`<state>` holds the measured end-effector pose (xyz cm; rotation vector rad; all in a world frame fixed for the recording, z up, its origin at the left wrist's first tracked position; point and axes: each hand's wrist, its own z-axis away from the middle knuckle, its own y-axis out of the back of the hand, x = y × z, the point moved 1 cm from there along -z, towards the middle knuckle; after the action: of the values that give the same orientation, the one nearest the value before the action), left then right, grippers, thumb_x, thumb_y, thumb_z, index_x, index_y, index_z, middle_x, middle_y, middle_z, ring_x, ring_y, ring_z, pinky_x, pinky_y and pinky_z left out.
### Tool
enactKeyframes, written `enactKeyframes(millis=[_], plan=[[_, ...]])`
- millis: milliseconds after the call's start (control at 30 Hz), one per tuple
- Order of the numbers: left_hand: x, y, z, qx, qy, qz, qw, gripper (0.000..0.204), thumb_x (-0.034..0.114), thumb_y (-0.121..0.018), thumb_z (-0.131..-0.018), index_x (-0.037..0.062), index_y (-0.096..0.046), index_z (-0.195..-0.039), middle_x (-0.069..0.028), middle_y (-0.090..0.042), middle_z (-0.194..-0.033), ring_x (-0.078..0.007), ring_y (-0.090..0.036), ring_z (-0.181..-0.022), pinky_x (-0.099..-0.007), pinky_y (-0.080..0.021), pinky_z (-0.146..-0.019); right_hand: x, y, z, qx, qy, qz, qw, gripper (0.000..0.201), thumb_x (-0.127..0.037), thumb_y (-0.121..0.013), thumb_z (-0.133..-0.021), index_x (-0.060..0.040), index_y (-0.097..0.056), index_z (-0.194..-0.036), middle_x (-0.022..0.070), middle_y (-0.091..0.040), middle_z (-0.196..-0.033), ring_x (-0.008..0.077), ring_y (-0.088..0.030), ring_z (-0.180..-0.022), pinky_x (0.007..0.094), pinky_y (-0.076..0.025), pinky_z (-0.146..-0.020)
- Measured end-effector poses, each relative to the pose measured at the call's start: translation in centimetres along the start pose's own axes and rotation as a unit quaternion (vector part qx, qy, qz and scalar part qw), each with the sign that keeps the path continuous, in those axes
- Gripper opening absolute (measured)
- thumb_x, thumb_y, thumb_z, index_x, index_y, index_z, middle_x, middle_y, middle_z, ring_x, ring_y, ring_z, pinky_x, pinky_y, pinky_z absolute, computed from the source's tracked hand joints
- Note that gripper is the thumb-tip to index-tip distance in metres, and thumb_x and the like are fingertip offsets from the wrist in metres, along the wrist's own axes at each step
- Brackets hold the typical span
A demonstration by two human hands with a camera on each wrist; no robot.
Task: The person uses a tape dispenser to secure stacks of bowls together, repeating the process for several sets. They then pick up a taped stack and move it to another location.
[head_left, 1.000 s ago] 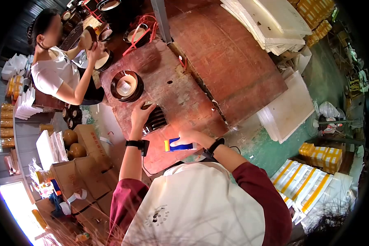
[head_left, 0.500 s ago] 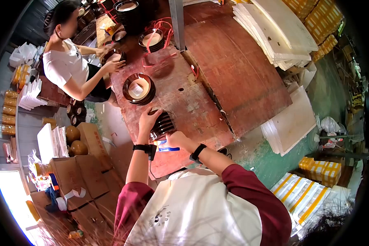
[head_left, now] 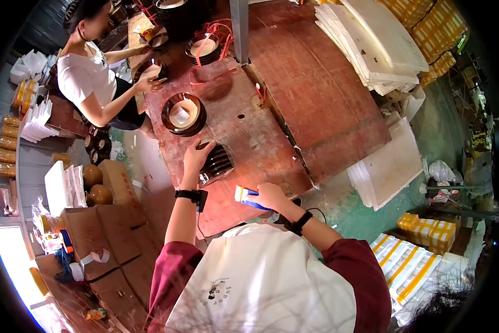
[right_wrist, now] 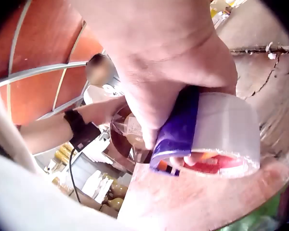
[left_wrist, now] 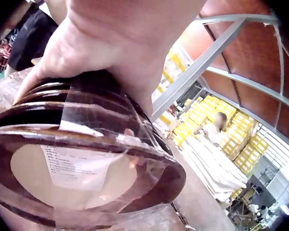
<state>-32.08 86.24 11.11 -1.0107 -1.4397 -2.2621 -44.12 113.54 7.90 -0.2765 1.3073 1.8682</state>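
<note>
A stack of dark brown bowls (head_left: 216,162) lies on its side on the reddish table. My left hand (head_left: 195,158) grips its far end, fingers spread over the bowls' undersides. In the left wrist view clear tape runs along the bowls (left_wrist: 86,113) and over the rim, and a printed paper label (left_wrist: 77,166) lies inside the front bowl. My right hand (head_left: 271,197), right of the stack and apart from it, holds a blue tape dispenser (head_left: 252,201). The right wrist view shows the fingers round the dispenser (right_wrist: 178,130) with its clear tape roll (right_wrist: 226,130).
Another bowl stack (head_left: 184,114) stands upright beyond my left hand, with a third (head_left: 204,50) near red strapping and a metal post (head_left: 239,33). A person in a white top (head_left: 86,77) handles bowls at the left. White foam sheets (head_left: 371,50) lie at the right.
My right hand with the dispenser moved left to the bowl stack, then back right, away from it. My left hand stays on the stack. The other person lowered their bowls to the table.
</note>
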Motion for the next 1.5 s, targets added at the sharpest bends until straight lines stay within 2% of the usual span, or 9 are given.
enactKeyframes(millis=[133,167,300,400,600,900,1200,1333,1500], plan=[[1.0,0.4,0.5,-0.006,-0.006,0.001,1.0,0.068,0.061,-0.073,-0.078,0.0065,-0.069,-0.119,-0.0182,-0.073,-0.111,-0.0315,-0.07,-0.106,-0.0396,-0.052,-0.091,-2.5,0.5,1.3,0.147,-0.02,-0.013,0.989,0.049,-0.05,-0.069,-0.085,-0.0009,-0.072,-0.089,0.0202,-0.07,-0.081,0.038,-0.069,-0.076,0.0485,-0.054,-0.068],[1.0,0.3,0.6,0.001,-0.008,-0.001,1.0,0.068,0.06,-0.073,-0.078,0.0064,-0.069,-0.118,-0.0181,-0.073,-0.11,-0.0315,-0.07,-0.105,-0.0396,-0.053,-0.091,-2.9,0.2,1.2,0.232,0.062,0.01,0.971,0.046,-0.047,-0.068,-0.088,-0.0012,-0.068,-0.09,0.0165,-0.068,-0.07,0.0341,-0.068,-0.066,0.045,-0.054,-0.06],[1.0,0.3,0.5,-0.007,0.0,-0.004,1.0,0.065,0.06,-0.073,-0.078,0.0057,-0.07,-0.115,-0.0176,-0.073,-0.108,-0.0312,-0.07,-0.104,-0.0395,-0.053,-0.09,-4.3,-2.2,-0.8,0.267,0.003,0.076,0.961,0.05,-0.049,-0.067,-0.089,-0.0005,-0.059,-0.088,0.0143,-0.064,-0.061,0.0308,-0.065,-0.053,0.044,-0.051,-0.048],[1.3,0.5,0.6,-0.012,-0.006,-0.011,1.0,0.058,0.057,-0.072,-0.082,0.0091,-0.07,-0.116,-0.0136,-0.074,-0.106,-0.0252,-0.07,-0.099,-0.0353,-0.052,-0.089,-4.9,-3.2,-1.5,0.259,0.0,0.131,0.957,0.05,-0.053,-0.068,-0.088,-0.0034,-0.06,-0.09,0.0089,-0.063,-0.057,0.0251,-0.066,-0.051,0.0387,-0.051,-0.046],[1.7,0.7,0.9,-0.009,0.005,0.004,1.0,0.064,0.058,-0.073,-0.078,0.0068,-0.07,-0.117,-0.018,-0.073,-0.11,-0.0311,-0.069,-0.105,-0.0393,-0.052,-0.091,-5.2,-3.4,-0.5,0.243,0.117,0.108,0.957,0.048,-0.051,-0.068,-0.088,-0.0042,-0.06,-0.087,0.0099,-0.062,-0.057,0.0262,-0.064,-0.049,0.0389,-0.05,-0.045],[1.2,0.5,0.8,0.005,0.003,0.003,1.0,0.069,0.058,-0.074,-0.077,0.0064,-0.068,-0.123,-0.0185,-0.072,-0.113,-0.0313,-0.069,-0.107,-0.0388,-0.052,-0.093,-3.4,-1.5,1.8,0.226,0.064,0.088,0.968,0.048,-0.05,-0.07,-0.087,-0.0028,-0.061,-0.087,0.0111,-0.063,-0.059,0.0266,-0.064,-0.051,0.0403,-0.05,-0.049],[-0.4,0.0,-0.7,-0.018,0.004,-0.011,1.0,0.064,0.058,-0.073,-0.079,0.0086,-0.07,-0.12,-0.0183,-0.072,-0.111,-0.0295,-0.068,-0.108,-0.0376,-0.051,-0.093,-3.2,-2.3,-0.5,0.19,0.157,0.093,0.965,0.048,-0.049,-0.071,-0.085,-0.0017,-0.063,-0.083,0.0139,-0.066,-0.066,0.0303,-0.063,-0.055,0.0441,-0.052,-0.057],[-3.0,0.4,-2.7,-0.023,-0.007,0.078,0.997,0.06,0.056,-0.07,-0.086,0.006,-0.07,-0.119,-0.0154,-0.073,-0.112,-0.0238,-0.068,-0.103,-0.033,-0.05,-0.091,-1.1,-2.0,1.8,0.164,0.133,0.029,0.977,0.049,-0.046,-0.068,-0.089,0.0021,-0.062,-0.087,0.0184,-0.067,-0.074,0.0369,-0.067,-0.067,0.0466,-0.054,-0.068],[-7.4,1.4,-3.6,-0.145,0.095,0.354,0.919,0.058,0.054,-0.053,-0.1,0.0043,-0.067,-0.126,-0.0112,-0.07,-0.122,-0.0238,-0.068,-0.109,-0.0335,-0.054,-0.091,0.5,0.6,3.0,0.098,0.045,-0.049,0.993,0.053,-0.051,-0.067,-0.087,0.0008,-0.067,-0.096,0.0214,-0.071,-0.089,0.0389,-0.07,-0.083,0.0482,-0.054,-0.076]])
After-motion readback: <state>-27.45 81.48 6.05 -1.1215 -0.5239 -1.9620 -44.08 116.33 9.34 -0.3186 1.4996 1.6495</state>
